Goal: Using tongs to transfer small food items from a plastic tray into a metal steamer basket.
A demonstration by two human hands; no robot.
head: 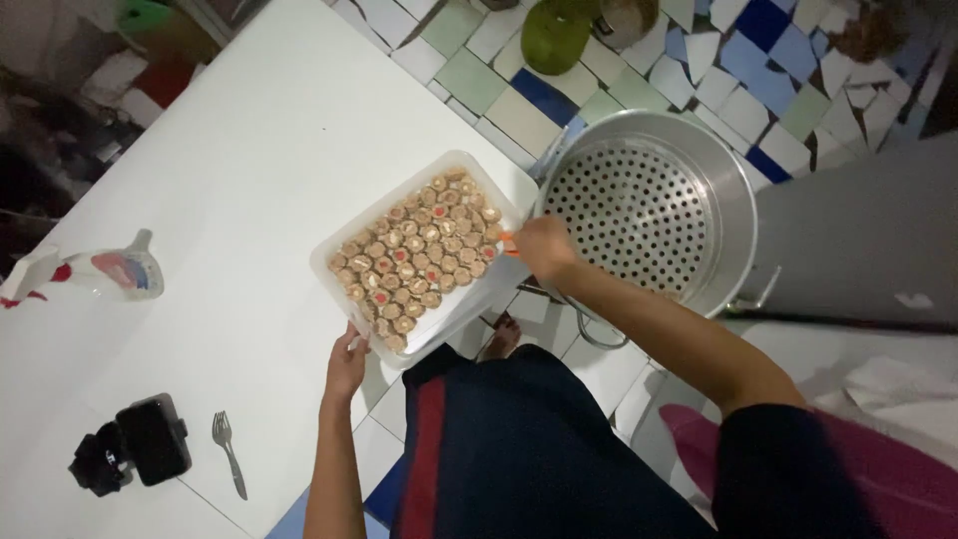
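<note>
While the steamer pot (654, 205) on the tiled floor (499, 95) shows nothing but its perforated insert, the white tray (329, 262) looks packed with rows of small round dumplings (419, 255), some with a red dot on top, so I'd say moving them over has barely begun, if at all. The tray hangs off the corner of the white table (230, 180), just beside the pot's rim. The left hand (346, 364) is closed on the tray's near corner, holding it steady. The right hand (544, 247) sits at the tray's far edge with fingers curled around something small and orange; can't really tell what it is. Further down the table there's a fork (229, 451), a black gadget (135, 454) and a spray bottle (95, 271), all well apart from the tray.
</note>
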